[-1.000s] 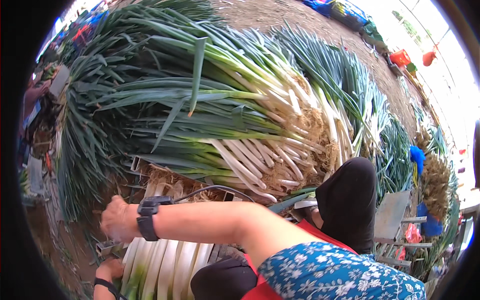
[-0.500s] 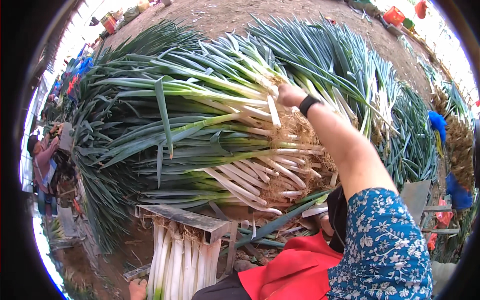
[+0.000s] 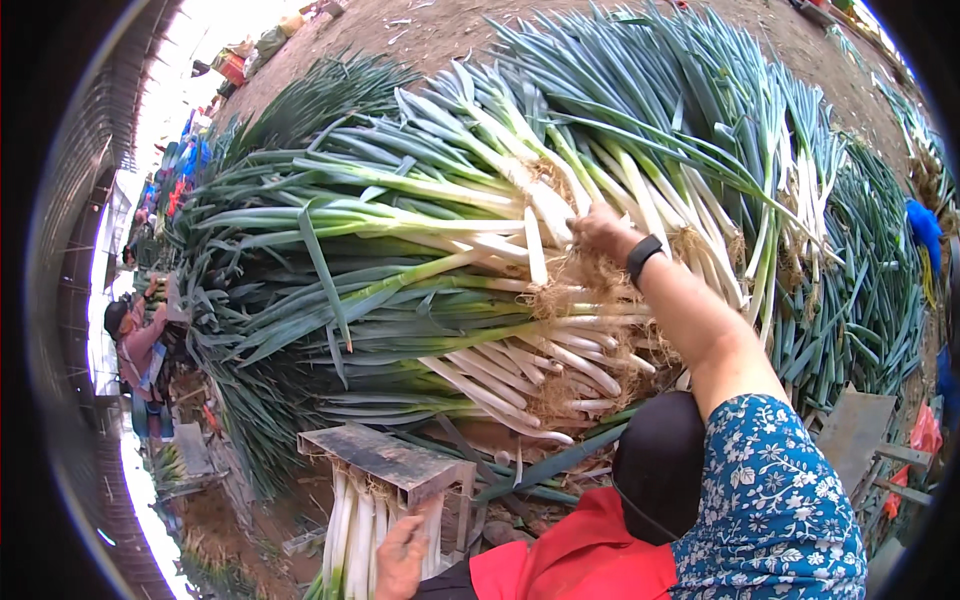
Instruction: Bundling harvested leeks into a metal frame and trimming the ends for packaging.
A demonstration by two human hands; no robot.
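Note:
A big heap of long green onions (image 3: 440, 225), white stalks and stringy roots toward me, fills the middle. Stretched out over it, my right hand (image 3: 603, 232) is closed at the root ends of some white stalks; roots hang below the fingers, and how many stalks it grips is hidden. Low in the picture, my left hand (image 3: 400, 560) is held beside a row of upright green onions (image 3: 352, 535), its fingers loosely apart. Those stalks stand against a low metal stand (image 3: 385, 458), with their root ends up under its top.
More green onions (image 3: 850, 270) lie in piles at the right and far side. A flat metal plate (image 3: 855, 435) stands at the lower right, near a red plastic bag (image 3: 926, 430). Another person (image 3: 145, 345) works at the far left. Bare soil (image 3: 400, 40) lies beyond the heap.
My right hand has come nearer and slightly right, over the root ends. My left hand has moved right and up along the upright row. The whole view has shifted a little.

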